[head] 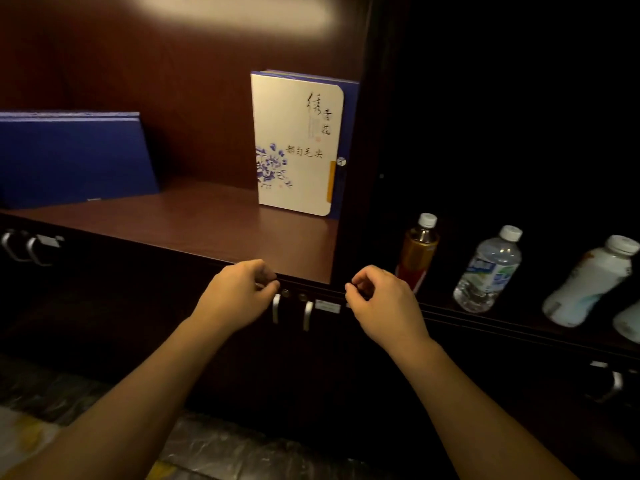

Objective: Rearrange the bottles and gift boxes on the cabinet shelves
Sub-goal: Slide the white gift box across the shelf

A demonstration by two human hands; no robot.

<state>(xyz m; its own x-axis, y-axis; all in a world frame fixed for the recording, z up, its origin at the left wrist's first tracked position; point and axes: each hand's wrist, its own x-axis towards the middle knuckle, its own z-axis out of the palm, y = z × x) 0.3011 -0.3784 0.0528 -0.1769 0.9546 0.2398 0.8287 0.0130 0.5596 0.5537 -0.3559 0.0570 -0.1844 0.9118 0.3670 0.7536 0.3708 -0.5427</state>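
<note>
From the head view I see both hands low at the front lip of the cabinet shelf (207, 233); my left hand (239, 292) is loosely curled, fingers bent toward the palm, gripping nothing; my right hand (384, 303) is curled the same way and also empty; both hover just beside the silver door handles (291, 311) below the edge.

On the shelf the white gift box (296, 143) with blue flowers stands upright against the right partition; the blue gift box (74, 157) leans back at the far left, well apart from it. In the darker bay to the right stand the amber bottle (417, 252), the clear water bottle (490, 270) and the white bottle (588, 282), all capped.

I judge the boxes stiff, flat and light, likely to tip if nudged high; I would take each by both side edges, low down. The bottles look like thin plastic, smooth and possibly heavy with liquid; a wrap around the labelled middle seems safest, not the cap.
</note>
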